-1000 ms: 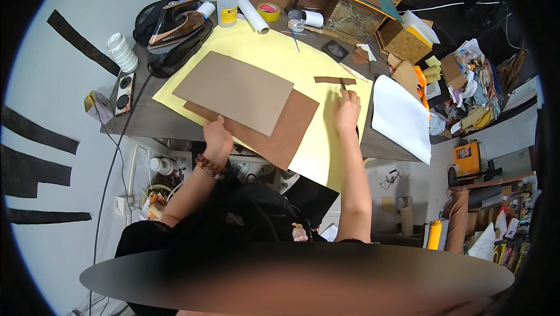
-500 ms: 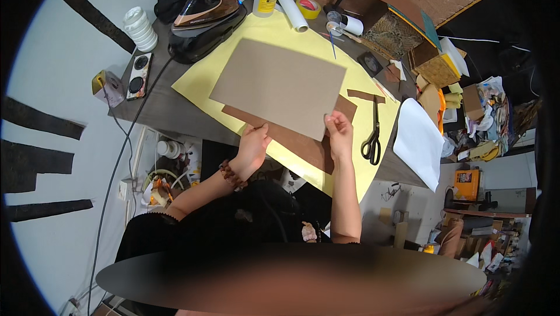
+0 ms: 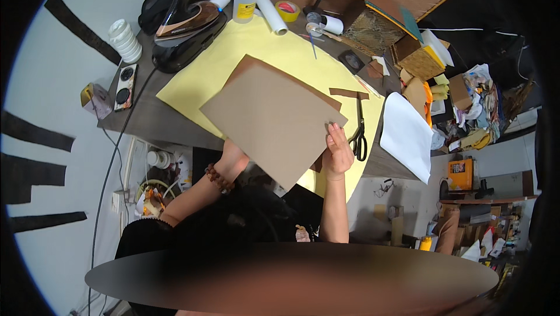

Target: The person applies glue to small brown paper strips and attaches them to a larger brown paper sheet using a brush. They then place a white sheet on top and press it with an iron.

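A stiff grey-brown cardboard sheet [image 3: 271, 120] is tilted across the middle, its near corner over the table's front edge. My right hand [image 3: 337, 151] holds its right corner, fingers straight and close together along the edge. At the near left edge, my left hand [image 3: 234, 157] holds the cardboard from below; its fingers are hidden under it. Beneath lies a darker brown sheet [image 3: 240, 72], mostly covered, on a large yellow sheet [image 3: 189, 91]. Black-handled scissors [image 3: 360, 135] lie just right of my right hand, beside a thin brown strip [image 3: 344, 92].
A steam iron [image 3: 189, 21] on its black base stands at the back left, its cord hanging down. Behind are a clear squeeze bottle [image 3: 244, 2], a white roll [image 3: 270, 9] and yellow tape [image 3: 287, 11]. White paper [image 3: 406, 135] overhangs the right edge. A phone [image 3: 125, 86] lies left.
The cardboard has turned clockwise and come nearer, covering more of the brown sheet. My left hand has slid under its edge; my right fingers have straightened from a pinch. The view has shifted slightly.
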Motion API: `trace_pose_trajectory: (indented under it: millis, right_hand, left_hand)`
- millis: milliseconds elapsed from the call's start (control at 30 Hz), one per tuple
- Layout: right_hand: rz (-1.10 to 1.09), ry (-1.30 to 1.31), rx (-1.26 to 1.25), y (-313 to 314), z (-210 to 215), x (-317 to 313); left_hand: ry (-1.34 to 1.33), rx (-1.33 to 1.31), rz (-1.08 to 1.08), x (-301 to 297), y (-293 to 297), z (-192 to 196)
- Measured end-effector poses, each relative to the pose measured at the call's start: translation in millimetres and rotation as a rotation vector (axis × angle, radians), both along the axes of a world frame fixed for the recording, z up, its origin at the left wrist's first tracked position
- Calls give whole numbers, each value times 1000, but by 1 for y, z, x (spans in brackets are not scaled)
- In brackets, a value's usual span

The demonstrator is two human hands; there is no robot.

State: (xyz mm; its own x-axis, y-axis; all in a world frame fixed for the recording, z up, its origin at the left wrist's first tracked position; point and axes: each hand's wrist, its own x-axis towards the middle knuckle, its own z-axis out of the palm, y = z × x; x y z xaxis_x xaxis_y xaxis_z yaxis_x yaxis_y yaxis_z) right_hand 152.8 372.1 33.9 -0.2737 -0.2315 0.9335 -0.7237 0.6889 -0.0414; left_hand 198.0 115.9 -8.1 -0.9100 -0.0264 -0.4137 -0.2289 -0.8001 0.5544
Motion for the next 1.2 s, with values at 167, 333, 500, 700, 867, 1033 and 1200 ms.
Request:
trace_pose_trajectory:
  millis: [167,333,500,700,867,1033,1200]
  right_hand:
    - [-27,-43,27,7,-20,10]
    - [-16,-67,-28,8,-33,15]
    - [-84,-186,-234,7,-35,12]
    - [69,-644,-1084,53,-31,-32]
    - [-98,-969,-1286,85,-31,-67]
    - [-551,-522,-278,43,-7,-25]
    - [144,-990,248,18,19,53]
  left_hand:
    - [4,-20,55,3,6,-1]
    - [5,-71,48,3,8,-4]
    - [-30,-13,102,-1,5,-15]
    - [5,-55,120,4,-3,-11]
    - [-7,-58,142,14,-4,6]
    - [-72,-49,116,16,-11,7]
    - [-29,-39,95,11,-24,0]
